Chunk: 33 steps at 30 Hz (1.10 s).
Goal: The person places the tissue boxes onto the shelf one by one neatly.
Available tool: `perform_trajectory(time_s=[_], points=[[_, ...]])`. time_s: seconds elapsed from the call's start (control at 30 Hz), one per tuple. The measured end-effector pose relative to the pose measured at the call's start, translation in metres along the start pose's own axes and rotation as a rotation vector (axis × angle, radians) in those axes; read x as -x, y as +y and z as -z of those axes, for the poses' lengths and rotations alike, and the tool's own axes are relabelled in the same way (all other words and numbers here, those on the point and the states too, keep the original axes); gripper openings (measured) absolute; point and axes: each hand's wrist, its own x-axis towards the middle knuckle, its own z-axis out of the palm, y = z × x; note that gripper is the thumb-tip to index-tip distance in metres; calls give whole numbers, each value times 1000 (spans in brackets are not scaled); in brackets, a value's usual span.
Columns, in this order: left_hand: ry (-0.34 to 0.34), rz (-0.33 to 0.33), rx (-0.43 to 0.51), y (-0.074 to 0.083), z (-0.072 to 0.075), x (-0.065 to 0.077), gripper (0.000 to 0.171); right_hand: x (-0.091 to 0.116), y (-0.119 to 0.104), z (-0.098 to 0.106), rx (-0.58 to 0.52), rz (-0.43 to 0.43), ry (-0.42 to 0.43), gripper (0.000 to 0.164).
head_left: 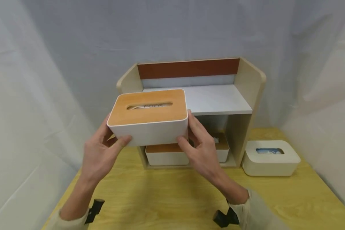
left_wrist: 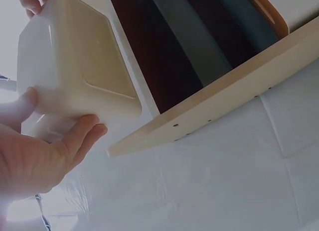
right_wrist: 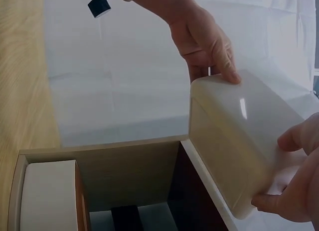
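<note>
Both hands hold up a white tissue box (head_left: 149, 132) with a wood-coloured lid, in front of a small two-tier shelf (head_left: 218, 99). The left hand (head_left: 102, 153) grips its left end, thumb on the front face and fingers at the side. At the opposite end the right hand (head_left: 199, 145) grips it the same way. Printed packaging shows through the lid's slot. In the left wrist view the tissue box (left_wrist: 94, 57) is seen from below beside the shelf's edge. The right wrist view also shows the underside of the tissue box (right_wrist: 224, 146), close to the shelf board.
Two similar wood-lidded boxes stand in the lower compartment, a left box (head_left: 166, 158) and a right box (head_left: 222, 148) partly behind the right hand. An all-white tissue box (head_left: 271, 164) sits right of the shelf on the wooden table (head_left: 161, 198). White sheeting (head_left: 172, 32) hangs around.
</note>
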Motion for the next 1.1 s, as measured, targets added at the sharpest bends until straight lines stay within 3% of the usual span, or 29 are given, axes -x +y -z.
perform_trajectory(time_s=[0.23,0.47,0.7,0.93,1.1], points=[[-12,33,44,-4,-7,-15,76,-12,6,4,43,2,25,71],[-28,40,28,-7,-8,-30,73,-22,8,9,90,-22,22,72],[-48,15,28,-8,-10,-43,68,-37,5,20,196,-3,-46,79],[-37,-35,47,-11,-22,-50,72,-48,14,24,210,4,-33,74],[-96,25,9,-11,-24,-54,68,-53,18,29,209,-11,-42,73]])
